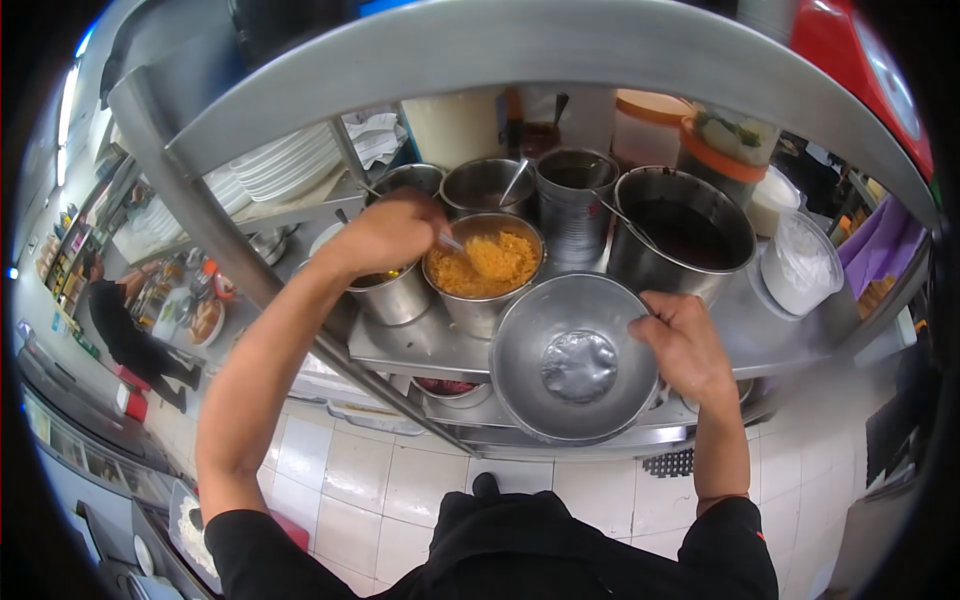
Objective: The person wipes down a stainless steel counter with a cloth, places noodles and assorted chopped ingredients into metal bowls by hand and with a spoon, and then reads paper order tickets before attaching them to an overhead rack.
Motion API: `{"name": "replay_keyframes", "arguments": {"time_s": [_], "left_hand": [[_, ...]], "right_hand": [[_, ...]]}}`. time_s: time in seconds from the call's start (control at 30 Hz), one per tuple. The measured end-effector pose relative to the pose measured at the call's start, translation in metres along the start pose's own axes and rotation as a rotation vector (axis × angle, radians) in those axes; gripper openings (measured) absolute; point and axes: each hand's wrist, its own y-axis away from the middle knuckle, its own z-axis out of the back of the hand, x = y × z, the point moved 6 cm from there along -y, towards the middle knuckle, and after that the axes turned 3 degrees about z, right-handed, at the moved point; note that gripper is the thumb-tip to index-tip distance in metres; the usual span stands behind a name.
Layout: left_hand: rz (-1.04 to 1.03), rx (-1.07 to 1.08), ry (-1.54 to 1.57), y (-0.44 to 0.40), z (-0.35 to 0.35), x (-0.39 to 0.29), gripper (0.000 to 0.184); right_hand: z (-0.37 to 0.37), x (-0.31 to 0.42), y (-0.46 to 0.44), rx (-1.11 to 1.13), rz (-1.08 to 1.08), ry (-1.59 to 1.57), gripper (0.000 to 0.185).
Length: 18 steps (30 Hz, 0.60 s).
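Observation:
My left hand (400, 232) is closed around the handle of a spoon (452, 242), whose bowl end sits in orange, crumbly food (510, 258) inside a round metal container (478, 312). On the right, my right hand (685, 345) grips the rim of a wide metal bowl (535, 335), tilted towards me in front of the containers. Nothing but a shiny reflection shows on the bowl's bottom. Beside the orange food stands a metal pot (398, 298), partly under my left wrist.
A large pot of dark liquid (690, 225), a tall metal can (572, 225) and white tubs (800, 275) stand on the steel shelf (400, 345). A curved metal bar (500, 40) crosses above. Stacked plates (285, 165) lie left; another person (125, 320) stands farther off.

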Motion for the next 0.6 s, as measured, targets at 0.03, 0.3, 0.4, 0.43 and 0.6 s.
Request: {"name": "replay_keyframes", "arguments": {"time_s": [0.03, 0.3, 0.4, 0.43, 0.6], "left_hand": [[-0.020, -0.005, -0.008, 0.001, 0.005, -0.001, 0.026], [-0.552, -0.276, -0.149, 0.063, 0.003, -0.099, 0.017], [-0.638, -0.401, -0.252, 0.079, 0.000, -0.113, 0.022], [-0.624, -0.492, -0.255, 0.077, 0.011, -0.108, 0.020], [-0.286, -0.455, -0.456, 0.033, 0.001, -0.047, 0.019]], "right_hand": [[0.001, -0.002, -0.002, -0.005, -0.007, -0.001, 0.019], [0.001, -0.002, -0.006, 0.009, 0.083, 0.103, 0.022], [-0.002, -0.005, -0.007, 0.032, 0.050, 0.070, 0.023], [-0.002, -0.005, -0.007, 0.025, 0.059, 0.056, 0.023], [-0.004, -0.008, -0.007, 0.025, 0.034, 0.074, 0.024]]}}
